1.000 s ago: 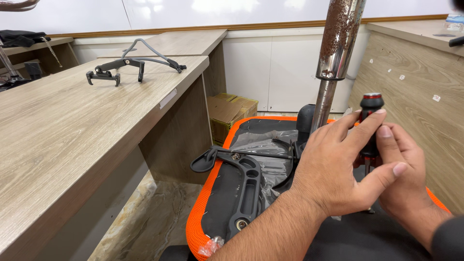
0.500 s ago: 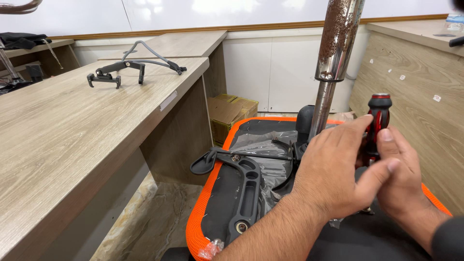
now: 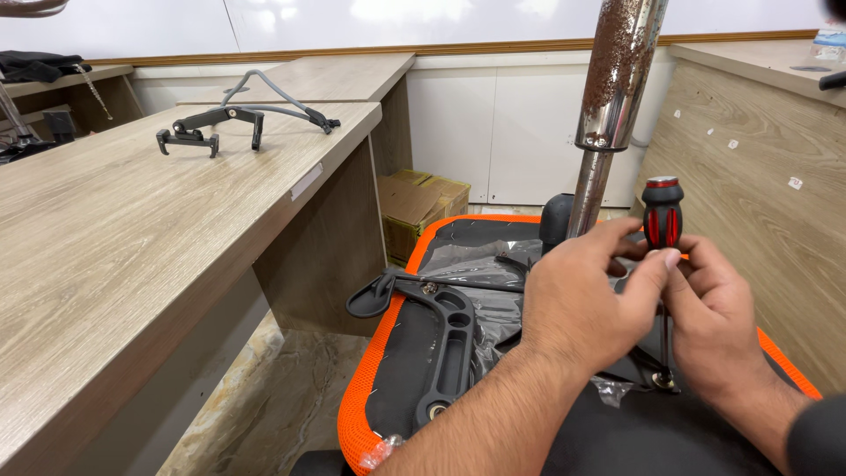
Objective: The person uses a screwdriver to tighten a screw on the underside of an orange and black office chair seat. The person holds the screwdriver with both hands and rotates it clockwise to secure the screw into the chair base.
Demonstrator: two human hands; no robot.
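A screwdriver with a red and black handle stands upright, its shaft going down to a screw spot on the black underside of an overturned orange mesh chair seat. My right hand grips the handle from the right. My left hand pinches the handle from the left, thumb and forefinger on it. A rusty chrome gas-lift column rises just behind my hands. A black plastic armrest bracket lies on the seat to the left, over crumpled clear plastic wrap.
A long wooden desk runs along the left, with another black and grey chair part on its far end. Cardboard boxes sit under the desk. A wooden cabinet side stands close on the right. Marble floor shows below left.
The screwdriver handle has risen a little and stands clearer above my fingers. Both hands shifted their hold on it, my left hand's fingers now curled around the handle's lower part.
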